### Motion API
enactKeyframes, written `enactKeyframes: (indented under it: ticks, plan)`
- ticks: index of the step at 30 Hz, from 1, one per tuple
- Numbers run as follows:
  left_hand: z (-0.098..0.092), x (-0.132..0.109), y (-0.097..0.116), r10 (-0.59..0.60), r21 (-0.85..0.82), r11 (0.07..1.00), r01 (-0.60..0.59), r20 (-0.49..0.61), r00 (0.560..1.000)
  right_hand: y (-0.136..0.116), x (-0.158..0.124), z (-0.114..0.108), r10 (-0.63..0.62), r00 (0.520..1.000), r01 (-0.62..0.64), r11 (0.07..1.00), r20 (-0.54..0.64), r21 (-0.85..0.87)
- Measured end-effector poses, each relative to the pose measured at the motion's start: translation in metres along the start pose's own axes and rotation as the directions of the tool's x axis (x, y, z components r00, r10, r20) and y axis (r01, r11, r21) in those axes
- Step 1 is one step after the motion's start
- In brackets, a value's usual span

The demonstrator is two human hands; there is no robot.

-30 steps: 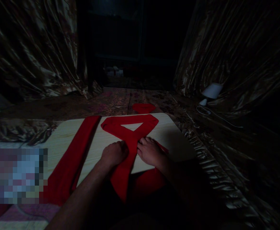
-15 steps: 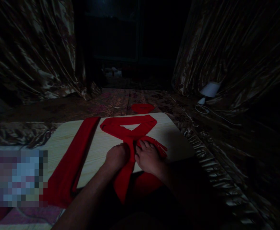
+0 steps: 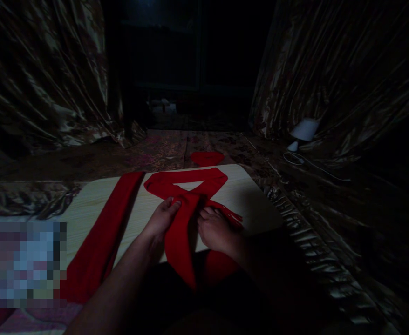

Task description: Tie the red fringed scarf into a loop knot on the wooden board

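Observation:
A red scarf [image 3: 182,228] lies on the small wooden table [image 3: 138,209], its far part folded into a loop whose ends cross near me. My left hand [image 3: 160,219] grips the left edge of the upper strip, thumb on top and fingers underneath, lifting it slightly. That strip hangs over the table's near edge. To its right, my right hand [image 3: 213,228] presses down with curled fingers on the other end, beside the fringe; its fingertips are dim. A second length of red cloth [image 3: 103,228], folded long and narrow, runs along the table's left side.
Beyond the table lies another red piece of cloth [image 3: 207,158] on the patterned cover. A white lamp [image 3: 305,130] with a loose cord stands at the right. Patterned curtains [image 3: 47,79] hang on both sides. A blurred-out patch covers something at lower left.
My left hand has gone from a fist beside the strip to gripping its edge, raising and turning it. My right hand stays in place, its fingers more curled.

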State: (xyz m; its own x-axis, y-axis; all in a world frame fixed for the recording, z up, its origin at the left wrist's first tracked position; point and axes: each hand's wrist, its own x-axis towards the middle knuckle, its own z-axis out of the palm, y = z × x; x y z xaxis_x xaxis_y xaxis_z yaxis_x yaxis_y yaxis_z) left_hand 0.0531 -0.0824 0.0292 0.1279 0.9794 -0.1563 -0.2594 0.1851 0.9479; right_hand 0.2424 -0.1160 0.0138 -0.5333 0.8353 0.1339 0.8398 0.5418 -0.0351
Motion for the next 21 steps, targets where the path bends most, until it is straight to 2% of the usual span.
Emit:
enactKeyframes:
  ticks: [3, 8, 13, 16, 18, 19, 21]
  plan:
    - [0.002, 0.0, 0.009, 0.003, -0.07, 0.998, -0.003, 0.0, 1.0, -0.006, 0.001, -0.004, -0.001, 1.0, 0.002, 0.999, -0.016, 0.039]
    - [-0.004, -0.002, 0.015, -0.009, -0.063, 0.998, 0.012, 0.043, 0.999, -0.013, -0.003, -0.012, -0.06, 0.998, 0.062, 0.99, -0.024, 0.123]
    - [-0.014, -0.003, 0.008, -0.067, 0.052, 0.996, 0.068, -0.011, 0.998, -0.014, -0.01, -0.018, -0.118, 0.992, 0.122, 0.973, -0.036, 0.197]
    - [-0.025, -0.001, 0.0, -0.025, 0.195, 0.98, 0.033, -0.042, 0.999, -0.015, -0.013, -0.022, -0.151, 0.988, 0.156, 0.961, -0.039, 0.23]
    - [-0.034, 0.0, -0.004, 0.031, 0.401, 0.916, -0.024, -0.01, 0.999, -0.015, -0.014, -0.024, -0.154, 0.987, 0.16, 0.956, -0.045, 0.245]
    - [-0.039, 0.0, -0.005, 0.074, 0.529, 0.846, -0.07, 0.013, 0.997, -0.014, -0.014, -0.025, -0.147, 0.988, 0.156, 0.956, -0.052, 0.25]
    - [-0.045, -0.002, -0.005, 0.208, 0.758, 0.62, -0.203, 0.091, 0.974, -0.013, -0.012, -0.025, -0.108, 0.992, 0.123, 0.959, -0.07, 0.255]
